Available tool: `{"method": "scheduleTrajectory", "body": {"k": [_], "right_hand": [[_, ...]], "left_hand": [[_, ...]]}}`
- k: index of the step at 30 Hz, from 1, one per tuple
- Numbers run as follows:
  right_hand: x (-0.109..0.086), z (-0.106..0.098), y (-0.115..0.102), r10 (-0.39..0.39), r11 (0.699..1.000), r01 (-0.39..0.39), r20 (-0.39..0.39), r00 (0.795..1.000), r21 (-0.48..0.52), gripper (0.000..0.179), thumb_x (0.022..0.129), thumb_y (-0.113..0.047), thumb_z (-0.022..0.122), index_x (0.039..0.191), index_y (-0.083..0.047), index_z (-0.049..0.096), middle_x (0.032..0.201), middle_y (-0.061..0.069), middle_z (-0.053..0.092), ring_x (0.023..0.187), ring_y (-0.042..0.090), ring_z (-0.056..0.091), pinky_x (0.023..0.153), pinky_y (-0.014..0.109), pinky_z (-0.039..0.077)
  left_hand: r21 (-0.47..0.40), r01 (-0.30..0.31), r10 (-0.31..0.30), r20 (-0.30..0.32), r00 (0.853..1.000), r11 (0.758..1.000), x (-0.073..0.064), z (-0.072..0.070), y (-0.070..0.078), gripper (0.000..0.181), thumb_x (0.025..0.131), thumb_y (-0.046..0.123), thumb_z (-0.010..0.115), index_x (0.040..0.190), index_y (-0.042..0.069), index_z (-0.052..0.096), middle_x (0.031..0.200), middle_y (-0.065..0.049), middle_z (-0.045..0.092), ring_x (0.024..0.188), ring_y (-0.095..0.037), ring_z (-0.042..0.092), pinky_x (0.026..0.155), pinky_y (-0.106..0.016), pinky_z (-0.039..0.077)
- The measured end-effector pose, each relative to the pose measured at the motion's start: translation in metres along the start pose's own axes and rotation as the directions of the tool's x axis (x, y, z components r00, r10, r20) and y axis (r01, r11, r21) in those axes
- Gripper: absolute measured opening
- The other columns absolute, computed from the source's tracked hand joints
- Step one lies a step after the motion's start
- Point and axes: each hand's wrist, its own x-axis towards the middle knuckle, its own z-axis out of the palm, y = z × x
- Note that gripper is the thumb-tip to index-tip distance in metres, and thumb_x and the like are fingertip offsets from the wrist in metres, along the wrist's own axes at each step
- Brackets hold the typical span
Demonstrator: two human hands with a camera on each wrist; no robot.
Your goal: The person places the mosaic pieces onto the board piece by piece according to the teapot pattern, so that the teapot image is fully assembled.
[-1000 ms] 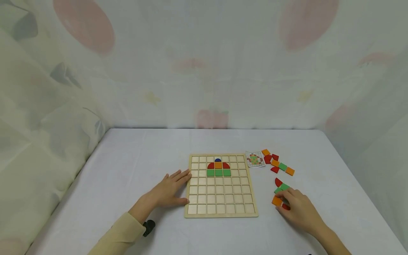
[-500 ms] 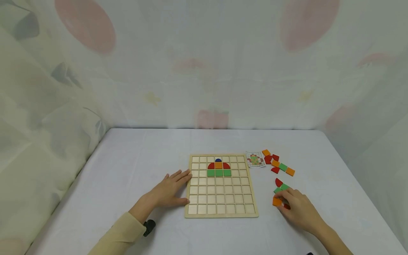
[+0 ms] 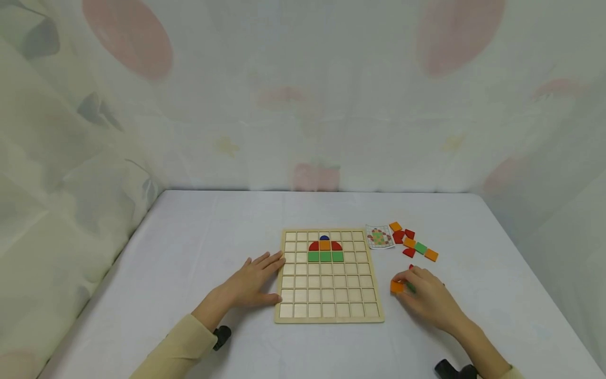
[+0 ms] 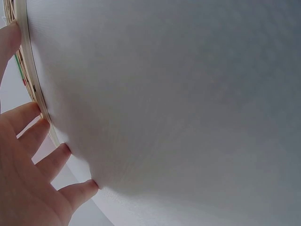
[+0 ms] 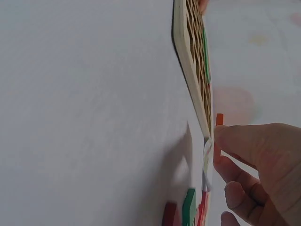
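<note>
My right hand pinches an orange square tile between thumb and fingers. In the right wrist view this orange tile stands edge-on, raised off the white tablecloth. My left hand lies with fingers spread and fairly straight at the left edge of a wooden grid board, fingertips touching its rim. In the board's upper cells sit a blue half-round piece, an orange square between two red quarter-rounds, and a row of green squares. Green and red pieces lie partly hidden behind my right hand.
A small printed pattern card lies at the board's upper right corner. Beside it are loose orange, red and green tiles. A black wrist strap piece shows by my right forearm. White patterned cloth walls enclose the table.
My right hand has lifted the orange square tile from the near pile and moved it left and slightly away from me, toward the board. The left hand stays in place.
</note>
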Motion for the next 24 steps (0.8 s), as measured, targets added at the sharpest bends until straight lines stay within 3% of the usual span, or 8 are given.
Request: {"method": "scheduleTrajectory", "body": {"k": [6, 13, 24], "right_hand": [[0.017, 0.007, -0.011, -0.033, 0.999, 0.033, 0.013, 0.999, 0.04, 0.028, 0.071, -0.016, 0.079, 0.096, -0.019, 0.066, 0.087, -0.012, 0.057, 0.083, 0.008, 0.052, 0.072, 0.028, 0.047], [0.034, 0.014, -0.023, -0.093, 0.991, 0.096, -0.03, 0.995, 0.092, 0.03, 0.071, -0.015, 0.079, 0.097, -0.017, 0.066, 0.089, -0.009, 0.057, 0.083, 0.012, 0.054, 0.07, 0.026, 0.047], [0.061, 0.029, -0.051, -0.02, 0.979, 0.009, 0.05, 0.999, 0.205, 0.025, 0.076, -0.015, 0.074, 0.099, -0.018, 0.066, 0.093, -0.008, 0.058, 0.086, 0.015, 0.053, 0.073, 0.027, 0.046]], "left_hand": [[-0.005, -0.007, 0.007, -0.006, 1.0, 1.0, 0.0, 0.0, 0.0, 0.081, 0.08, 0.046, 0.067, 0.144, 0.009, 0.032, 0.151, -0.008, 0.026, 0.136, -0.038, 0.025, 0.099, -0.067, 0.023], [-0.006, -0.004, 0.003, -0.013, 1.0, 1.0, 0.0, 0.002, -0.002, 0.082, 0.079, 0.046, 0.067, 0.144, 0.01, 0.032, 0.151, -0.007, 0.026, 0.136, -0.036, 0.025, 0.099, -0.067, 0.023], [-0.009, 0.011, -0.011, -0.001, 1.0, 1.0, 0.001, 0.003, -0.001, 0.081, 0.079, 0.046, 0.066, 0.144, 0.011, 0.032, 0.151, -0.006, 0.025, 0.136, -0.036, 0.025, 0.1, -0.067, 0.022]]}}
